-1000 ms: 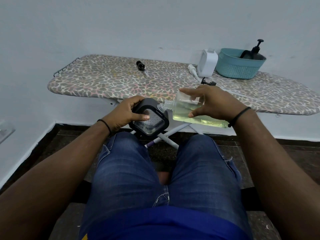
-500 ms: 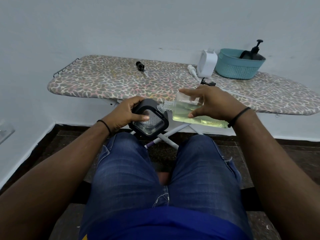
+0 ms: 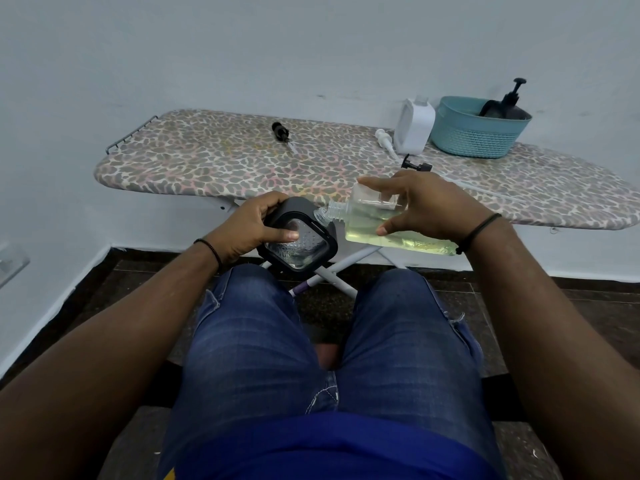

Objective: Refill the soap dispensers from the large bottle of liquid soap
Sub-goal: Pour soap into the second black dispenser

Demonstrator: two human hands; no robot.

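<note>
Nearest us are our knees in blue jeans (image 3: pixel 263 341), seated over a dark tiled floor (image 3: pixel 554 306). Just above the knees our left hand (image 3: pixel 249 226) grips the black square dispenser (image 3: pixel 301 237), fingers curled over its far edge and thumb pressed on its clear textured face; the dispenser is tilted toward us. Our right hand (image 3: pixel 426 206) holds the clear bottle (image 3: pixel 388 226) from above, fingers and thumb clamped on its sides. The bottle lies almost level, yellow-green soap pooled along its lower side, and its open threaded neck points left, touching the dispenser's upper right corner. We cannot tell whether soap is flowing.

Beyond the hands stands an ironing board (image 3: pixel 225 168) with a leopard-print cover, set against a pale wall (image 3: pixel 242 46). On it, left of centre, lies a black pump (image 3: pixel 280 130). Further right lie a white pump (image 3: pixel 385 140) and another black pump head (image 3: pixel 414 164), just beside a white jug (image 3: pixel 414 126). At the far right a teal basket (image 3: pixel 474 136) holds a dark dispenser bottle (image 3: pixel 509 105), pump upright.
</note>
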